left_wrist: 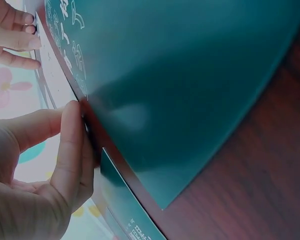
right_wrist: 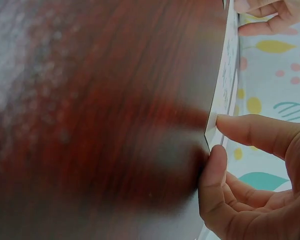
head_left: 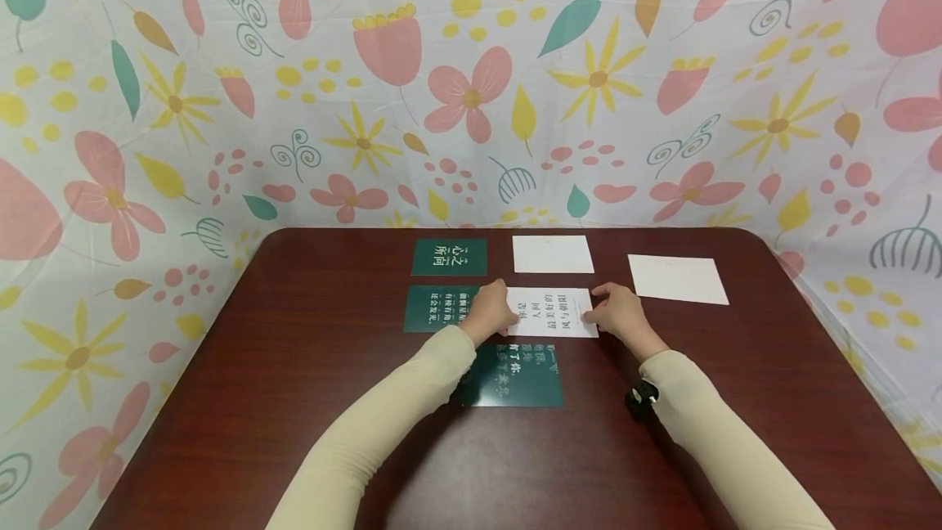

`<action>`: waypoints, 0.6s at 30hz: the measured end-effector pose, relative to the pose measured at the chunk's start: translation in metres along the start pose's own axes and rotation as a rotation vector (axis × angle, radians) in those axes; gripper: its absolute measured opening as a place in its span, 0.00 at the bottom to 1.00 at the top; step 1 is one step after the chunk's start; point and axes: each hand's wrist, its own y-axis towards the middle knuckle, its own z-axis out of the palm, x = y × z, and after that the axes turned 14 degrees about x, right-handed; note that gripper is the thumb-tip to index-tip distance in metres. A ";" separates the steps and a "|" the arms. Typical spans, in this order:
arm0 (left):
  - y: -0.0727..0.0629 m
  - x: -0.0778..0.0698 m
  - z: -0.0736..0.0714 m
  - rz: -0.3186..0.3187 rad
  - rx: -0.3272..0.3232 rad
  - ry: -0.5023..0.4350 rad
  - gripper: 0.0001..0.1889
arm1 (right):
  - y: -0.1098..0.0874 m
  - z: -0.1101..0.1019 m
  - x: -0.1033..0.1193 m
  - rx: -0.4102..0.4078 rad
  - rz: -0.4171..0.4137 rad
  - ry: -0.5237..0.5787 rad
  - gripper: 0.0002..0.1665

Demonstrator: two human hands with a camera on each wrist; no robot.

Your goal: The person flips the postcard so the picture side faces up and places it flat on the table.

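A white card printed with dark characters [head_left: 555, 313] lies in the middle row on the table, between the two hands. My left hand [head_left: 488, 311] pinches its left edge between thumb and fingers, partly covering a green card [head_left: 430, 307] beside it. At the opposite edge, my right hand [head_left: 621, 313] pinches the white card, with the thumb [right_wrist: 235, 125] on its face in the right wrist view. Nearer to me, under the left forearm, is another green card [head_left: 518, 383] with white writing; it looms large in the left wrist view.
Toward the table's back edge lie a green card [head_left: 449, 257] and a blank-looking white card [head_left: 552, 254]. A second blank-looking white card [head_left: 677, 279] is at the back right. Behind the dark wooden table [head_left: 294, 350] hangs a flower-patterned cloth [head_left: 471, 162].
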 end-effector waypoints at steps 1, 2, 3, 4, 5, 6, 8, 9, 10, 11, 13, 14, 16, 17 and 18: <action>0.000 0.000 0.000 -0.001 0.002 0.000 0.29 | 0.000 0.000 0.000 0.000 0.000 0.001 0.32; 0.000 0.000 -0.001 -0.001 0.005 0.000 0.30 | 0.000 0.000 0.000 0.000 -0.001 -0.001 0.32; 0.000 0.000 -0.001 -0.002 0.009 -0.002 0.30 | 0.000 -0.001 0.001 -0.001 -0.003 -0.005 0.32; 0.001 0.000 -0.001 -0.004 0.009 0.002 0.30 | 0.000 -0.001 0.001 -0.002 -0.006 -0.006 0.32; 0.001 0.000 -0.001 -0.007 0.012 0.002 0.31 | 0.000 -0.001 0.001 -0.003 -0.009 -0.010 0.32; 0.001 -0.001 -0.001 -0.013 0.014 0.006 0.31 | 0.000 -0.001 0.001 -0.004 -0.011 -0.013 0.31; 0.002 -0.002 -0.001 -0.027 0.017 0.017 0.33 | 0.001 -0.001 0.002 -0.002 -0.010 -0.017 0.31; 0.002 -0.003 -0.001 -0.036 0.016 0.030 0.34 | 0.001 0.000 0.003 0.001 -0.008 -0.015 0.31; 0.002 -0.005 -0.001 -0.045 0.017 0.046 0.35 | 0.001 0.000 0.003 0.005 -0.005 -0.012 0.31; 0.001 -0.006 -0.002 -0.057 0.021 0.063 0.37 | 0.001 0.000 0.004 0.009 -0.002 -0.011 0.31; 0.000 -0.009 -0.002 -0.078 0.030 0.100 0.40 | 0.000 0.000 0.006 0.014 0.003 -0.013 0.31; 0.000 -0.011 -0.002 -0.089 0.035 0.116 0.42 | 0.000 0.000 0.007 0.015 0.003 -0.015 0.31; 0.000 -0.012 -0.003 -0.103 0.050 0.144 0.44 | -0.001 0.000 0.008 0.013 0.002 -0.027 0.30; -0.001 -0.013 -0.003 -0.107 0.057 0.150 0.44 | -0.001 0.001 0.009 0.007 -0.006 -0.038 0.30; -0.001 -0.013 -0.003 -0.109 0.061 0.151 0.44 | -0.001 0.001 0.009 -0.001 -0.018 -0.050 0.29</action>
